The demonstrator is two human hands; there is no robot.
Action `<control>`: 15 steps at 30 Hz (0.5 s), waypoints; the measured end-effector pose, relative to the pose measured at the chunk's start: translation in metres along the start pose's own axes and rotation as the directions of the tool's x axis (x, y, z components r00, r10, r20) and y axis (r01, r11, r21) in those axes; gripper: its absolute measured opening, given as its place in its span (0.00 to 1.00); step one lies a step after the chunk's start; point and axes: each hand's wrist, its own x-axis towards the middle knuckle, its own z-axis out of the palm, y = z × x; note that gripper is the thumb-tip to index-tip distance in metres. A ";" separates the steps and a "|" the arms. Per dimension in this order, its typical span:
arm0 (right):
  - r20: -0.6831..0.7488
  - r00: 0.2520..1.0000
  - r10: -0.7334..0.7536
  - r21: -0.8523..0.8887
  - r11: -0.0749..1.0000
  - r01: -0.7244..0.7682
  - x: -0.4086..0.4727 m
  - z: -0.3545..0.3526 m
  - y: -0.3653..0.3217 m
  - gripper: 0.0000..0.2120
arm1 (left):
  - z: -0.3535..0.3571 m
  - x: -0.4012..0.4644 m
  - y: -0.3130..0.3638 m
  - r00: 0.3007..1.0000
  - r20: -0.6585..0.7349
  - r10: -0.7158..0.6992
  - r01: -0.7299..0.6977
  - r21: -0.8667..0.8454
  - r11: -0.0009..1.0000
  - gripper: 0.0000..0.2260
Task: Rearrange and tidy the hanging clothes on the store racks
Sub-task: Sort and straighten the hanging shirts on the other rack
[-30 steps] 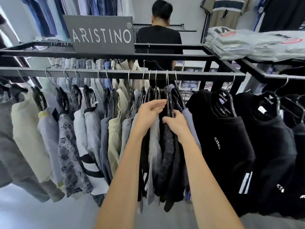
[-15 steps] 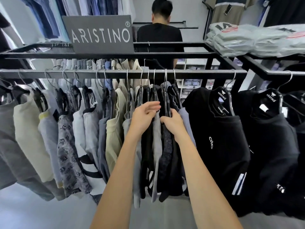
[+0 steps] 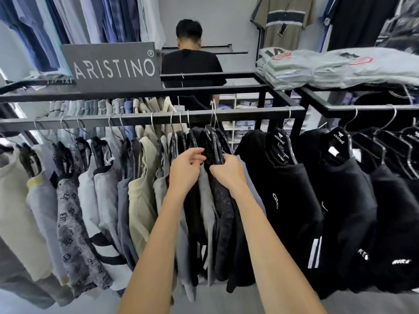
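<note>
Clothes (image 3: pixel 217 200) hang bunched mid-rail (image 3: pixel 136 120), between pale tops (image 3: pixel 140 196) and black sweaters (image 3: pixel 283 189). Left hand (image 3: pixel 184 171): fingers curled loosely on dark hanger (image 3: pixel 192 141), parting bunch. Right hand (image 3: pixel 229 172): fingers clenched round next hanger neck (image 3: pixel 215 150). Step in hand: spacing crowded hangers. Next move likely: slide gripped hanger rightward along rail, keep hook seated, even gaps.

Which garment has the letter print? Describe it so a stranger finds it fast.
Start at the grey brand sign above the front rail. Look down to the clothes hanging below its left end. The patterned top is grey with dark letters all over, while its neighbours are plain pale grey.
</note>
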 end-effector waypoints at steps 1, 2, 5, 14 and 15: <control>0.027 1.000 0.007 -0.025 1.000 -0.006 0.001 -0.010 -0.001 0.17 | 0.001 0.008 0.007 1.000 -0.001 0.015 -0.015 0.110 0.994 0.16; 0.040 0.999 0.033 -0.073 0.997 -0.030 -0.001 -0.022 -0.004 0.23 | 0.000 0.016 0.015 0.999 0.002 0.041 -0.040 0.220 0.975 0.17; 0.090 0.994 0.062 -0.145 0.988 -0.048 -0.002 -0.059 -0.006 0.28 | -0.004 0.037 0.039 0.982 0.061 0.181 -0.189 0.414 0.890 0.23; 0.214 0.975 0.058 -0.268 0.963 0.001 -0.035 -0.183 -0.006 0.05 | 0.050 0.032 0.097 0.898 0.255 0.359 -0.439 0.455 0.775 0.19; 0.207 0.976 0.059 -0.276 0.961 0.001 -0.037 -0.200 0.001 0.07 | 0.059 0.028 0.102 0.899 0.278 0.338 -0.432 0.447 0.783 0.20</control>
